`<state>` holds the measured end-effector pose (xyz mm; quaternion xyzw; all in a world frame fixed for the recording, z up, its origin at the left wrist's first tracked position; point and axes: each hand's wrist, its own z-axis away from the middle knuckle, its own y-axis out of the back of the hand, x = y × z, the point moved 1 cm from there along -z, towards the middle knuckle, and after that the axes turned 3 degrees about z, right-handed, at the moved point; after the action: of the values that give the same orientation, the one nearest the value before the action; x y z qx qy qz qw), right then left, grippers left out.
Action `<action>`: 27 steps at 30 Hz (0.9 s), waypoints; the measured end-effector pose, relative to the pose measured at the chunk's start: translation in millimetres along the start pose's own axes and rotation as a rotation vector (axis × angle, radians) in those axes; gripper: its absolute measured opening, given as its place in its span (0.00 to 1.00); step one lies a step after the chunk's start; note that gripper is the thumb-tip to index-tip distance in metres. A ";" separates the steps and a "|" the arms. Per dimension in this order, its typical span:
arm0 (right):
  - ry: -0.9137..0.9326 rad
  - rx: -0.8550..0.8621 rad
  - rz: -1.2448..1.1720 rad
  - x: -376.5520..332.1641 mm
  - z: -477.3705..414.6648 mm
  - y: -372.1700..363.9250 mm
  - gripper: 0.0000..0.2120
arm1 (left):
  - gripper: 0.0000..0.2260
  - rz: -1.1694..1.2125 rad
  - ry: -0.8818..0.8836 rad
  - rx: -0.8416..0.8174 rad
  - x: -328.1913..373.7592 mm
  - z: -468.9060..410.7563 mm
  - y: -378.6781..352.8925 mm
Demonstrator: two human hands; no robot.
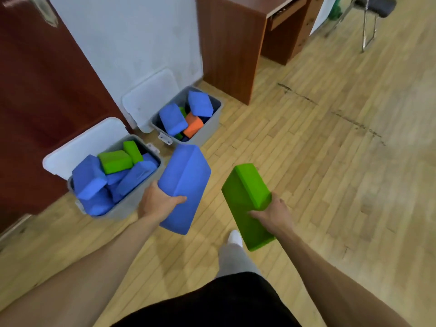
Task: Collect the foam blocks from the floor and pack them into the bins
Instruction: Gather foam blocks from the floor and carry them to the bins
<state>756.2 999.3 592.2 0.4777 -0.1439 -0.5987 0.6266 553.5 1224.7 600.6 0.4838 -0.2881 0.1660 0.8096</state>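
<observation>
Both hands are loaded and held apart, each clamped on its own foam block: the left hand (pixel 160 204) grips the near end of a blue block (pixel 185 187), thumb across its top face, and the right hand (pixel 273 214) holds a green block (pixel 245 204) by its long side, fingers spread over the upper face. Each block is wide for a one-handed hold and sticks out well past the grip, so a quick swing could lever it loose and send it back to the floor (pixel 330 161), the green one near the person's white shoe (pixel 234 237). The blue block hangs just beside the near bin (pixel 132 206), which looks like the bigger risk: its load of blue blocks (pixel 88 178) and green blocks (pixel 115 161) is heaped above the rim and lies at loose angles, so another piece dropped on top would probably slide off or push a neighbour over the edge. The far bin (pixel 210 128), holding blue blocks and an orange block (pixel 193 125), seems to have slightly more room, though it is also crowded. Both white lids, the near lid (pixel 89 142) and the far lid (pixel 151 95), stand propped open behind the bins; a knock from a tossed block might tip one shut.
</observation>
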 end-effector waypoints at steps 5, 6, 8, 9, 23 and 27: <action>0.061 -0.009 0.027 -65.9 -120.6 70.7 0.46 | 0.29 0.009 0.048 -0.022 68.5 -82.5 -5.1; 0.080 -0.005 0.030 -82.8 -142.8 82.4 0.46 | 0.29 0.023 0.061 -0.010 77.5 -100.9 -3.6; 0.104 -0.007 0.018 -118.4 -185.5 99.7 0.48 | 0.30 0.049 0.104 0.026 94.0 -135.3 0.3; 0.115 -0.010 0.009 -136.7 -205.8 106.1 0.48 | 0.32 0.063 0.136 0.039 100.9 -152.2 1.6; 0.098 -0.055 0.052 -366.7 -439.1 107.0 0.45 | 0.42 0.275 0.371 0.036 164.6 -448.7 38.9; 0.134 -0.082 0.039 -424.4 -505.5 111.8 0.44 | 0.38 0.310 0.421 0.007 189.4 -522.1 52.3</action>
<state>1102.4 1572.2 590.7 0.4878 -0.0863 -0.5585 0.6654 832.1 1706.6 564.2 0.3914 -0.1833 0.3860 0.8150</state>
